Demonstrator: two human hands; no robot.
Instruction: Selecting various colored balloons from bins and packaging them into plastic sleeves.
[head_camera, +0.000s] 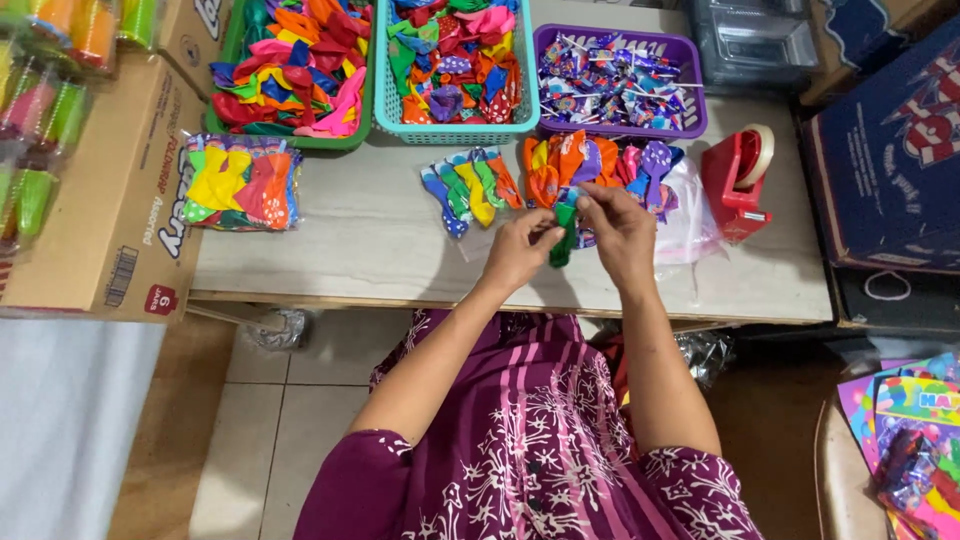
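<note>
Sorting balloons at frame centre, I judge: left hand (517, 250) and right hand (619, 232) both pinch green balloon (563, 240) between closed fingertips, just below orange-purple balloon pile (590, 165) on table (370, 245). Next move, I reckon, needs steady two-handed grip.

Materials and finishes, work table from the head camera.
Green balloon (563, 238): matt rubber, limp, pinched between left hand (520, 250) and right hand (620, 230). Table top (370, 235): pale, smooth, faintly streaked like stone or laminate; cannot tell which. Baskets: green basket (362, 120), teal basket (455, 130), purple basket (690, 60), all moulded perforated plastic, low sheen. Tape dispenser (735, 185): glossy red plastic. Cardboard box (110, 200): matt brown. Bagged balloons (240, 185): clear glossy film. Sleeves (540, 440): printed cloth.
</note>
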